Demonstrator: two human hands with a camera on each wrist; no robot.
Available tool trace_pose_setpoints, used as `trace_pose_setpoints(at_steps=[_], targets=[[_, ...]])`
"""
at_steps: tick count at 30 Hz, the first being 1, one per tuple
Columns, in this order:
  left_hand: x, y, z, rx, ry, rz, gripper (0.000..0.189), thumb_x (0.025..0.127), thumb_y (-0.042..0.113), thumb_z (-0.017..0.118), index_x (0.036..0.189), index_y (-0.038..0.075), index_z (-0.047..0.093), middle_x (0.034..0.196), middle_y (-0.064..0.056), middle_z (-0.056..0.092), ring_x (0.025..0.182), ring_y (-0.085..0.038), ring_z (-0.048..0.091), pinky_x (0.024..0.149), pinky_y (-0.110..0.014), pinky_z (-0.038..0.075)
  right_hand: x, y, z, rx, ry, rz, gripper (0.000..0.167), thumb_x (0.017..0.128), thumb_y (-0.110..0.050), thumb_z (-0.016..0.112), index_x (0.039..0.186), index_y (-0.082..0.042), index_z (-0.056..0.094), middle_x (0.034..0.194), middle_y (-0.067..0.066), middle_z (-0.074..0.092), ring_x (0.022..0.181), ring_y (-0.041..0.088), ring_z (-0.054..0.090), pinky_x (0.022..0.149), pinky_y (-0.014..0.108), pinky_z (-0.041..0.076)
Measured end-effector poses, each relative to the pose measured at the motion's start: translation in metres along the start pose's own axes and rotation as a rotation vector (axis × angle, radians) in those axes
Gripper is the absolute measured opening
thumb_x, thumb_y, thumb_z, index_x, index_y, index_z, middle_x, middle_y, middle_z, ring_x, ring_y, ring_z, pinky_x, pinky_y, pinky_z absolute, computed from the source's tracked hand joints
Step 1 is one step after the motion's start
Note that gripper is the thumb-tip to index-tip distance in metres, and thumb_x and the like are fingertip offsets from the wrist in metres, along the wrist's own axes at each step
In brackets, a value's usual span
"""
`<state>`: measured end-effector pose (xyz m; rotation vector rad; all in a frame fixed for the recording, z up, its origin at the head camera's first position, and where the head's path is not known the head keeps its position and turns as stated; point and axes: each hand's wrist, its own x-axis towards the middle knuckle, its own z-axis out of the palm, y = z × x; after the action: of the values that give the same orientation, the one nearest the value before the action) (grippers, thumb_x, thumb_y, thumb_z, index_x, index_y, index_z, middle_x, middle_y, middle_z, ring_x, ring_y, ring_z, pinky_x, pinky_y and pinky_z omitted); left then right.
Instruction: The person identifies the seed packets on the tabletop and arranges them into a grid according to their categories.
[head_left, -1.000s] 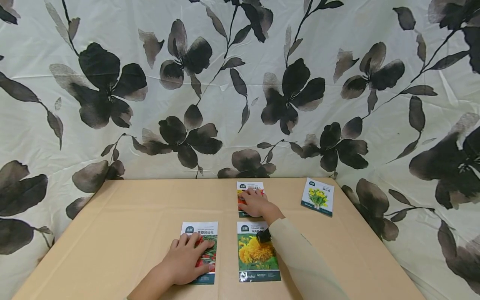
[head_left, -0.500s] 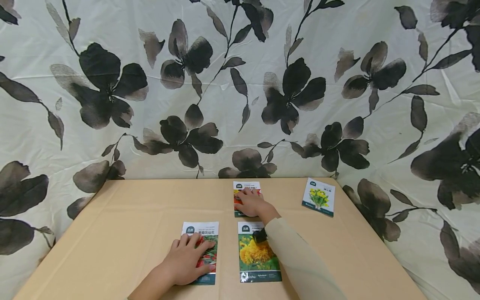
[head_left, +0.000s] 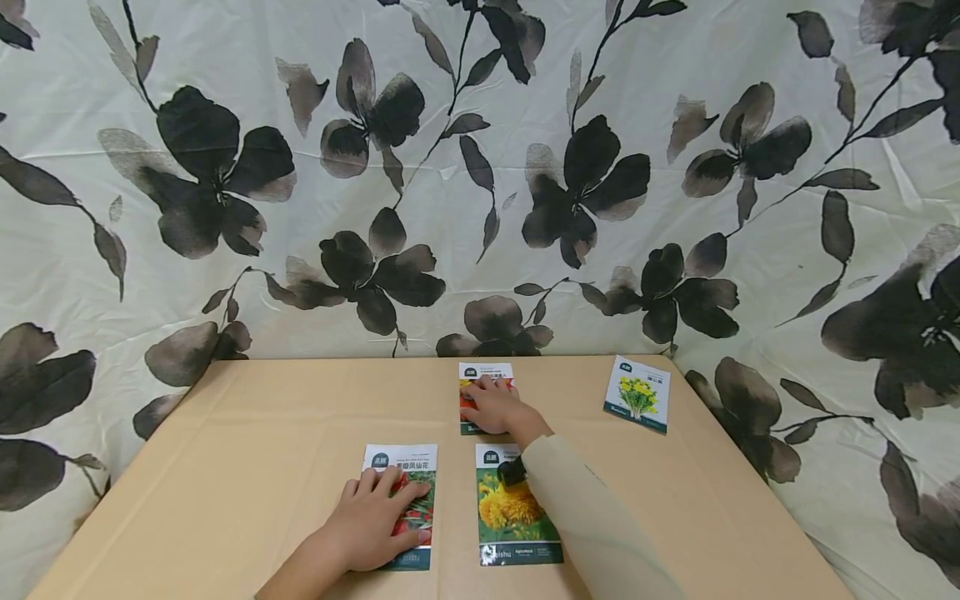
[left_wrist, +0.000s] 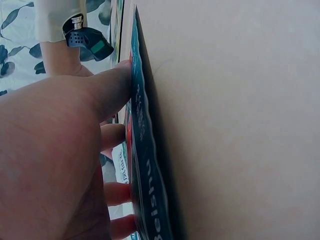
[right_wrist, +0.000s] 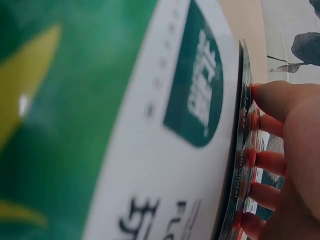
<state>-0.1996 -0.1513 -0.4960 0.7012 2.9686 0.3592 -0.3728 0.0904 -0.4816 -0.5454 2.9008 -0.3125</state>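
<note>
With fingers apart, the right hand (head_left: 495, 407) half-hides the far packet (head_left: 480, 369) and the left hand (head_left: 375, 518) part of the near red-flowered packet (head_left: 414, 515); a sleeve (head_left: 592, 517) overlaps the yellow-flowered packet (head_left: 506, 506). The far packet has slid leftward on the counter (head_left: 262, 450)

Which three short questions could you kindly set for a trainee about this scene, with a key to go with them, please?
1. Count: how many packets lie on the table?
2. True or false: the left hand and the right hand touch different packets.
3. Fill in: seen from the head, the right sleeve partly covers the near-right packet, which shows ____ flowers.

Key: 1. Four. 2. True. 3. Yellow.
</note>
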Motion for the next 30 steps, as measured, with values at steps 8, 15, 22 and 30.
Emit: trace_pose_setpoints(at_steps=[8,15,22,30], targets=[[-0.002,0.004,-0.006,-0.004,-0.021,-0.014,0.062,0.088,0.066,0.067,0.140,0.034,0.060,0.136,-0.009,0.051,0.110,-0.028,0.042,0.085,-0.051,0.036,0.002,-0.007,0.001,-0.003,-0.003,-0.003,0.053,0.103,-0.051,0.053,0.152,-0.030,0.048,0.157,0.006,0.041,0.144,0.037,0.035,0.117,0.060,0.027],[-0.001,0.002,-0.004,-0.007,0.010,-0.001,0.064,0.088,0.072,0.062,0.139,0.035,0.061,0.136,-0.009,0.051,0.109,-0.028,0.042,0.085,-0.053,0.037,0.005,-0.011,0.002,-0.011,0.004,-0.006,0.053,0.104,-0.052,0.053,0.153,-0.031,0.048,0.158,0.005,0.040,0.144,0.036,0.035,0.116,0.058,0.028],[-0.001,0.002,-0.003,-0.015,-0.002,-0.013,0.063,0.088,0.070,0.064,0.140,0.035,0.061,0.138,-0.009,0.051,0.111,-0.028,0.042,0.086,-0.052,0.037,0.006,-0.016,0.003,-0.006,0.007,-0.009,0.054,0.104,-0.051,0.053,0.153,-0.031,0.048,0.158,0.006,0.041,0.146,0.037,0.033,0.118,0.060,0.027],[-0.002,0.002,-0.002,0.007,0.021,0.004,0.063,0.088,0.072,0.062,0.138,0.035,0.061,0.135,-0.009,0.052,0.110,-0.027,0.043,0.084,-0.051,0.037,0.008,-0.022,0.004,-0.006,0.023,-0.011,0.053,0.102,-0.051,0.056,0.151,-0.030,0.050,0.154,0.005,0.044,0.143,0.035,0.037,0.115,0.059,0.030]])
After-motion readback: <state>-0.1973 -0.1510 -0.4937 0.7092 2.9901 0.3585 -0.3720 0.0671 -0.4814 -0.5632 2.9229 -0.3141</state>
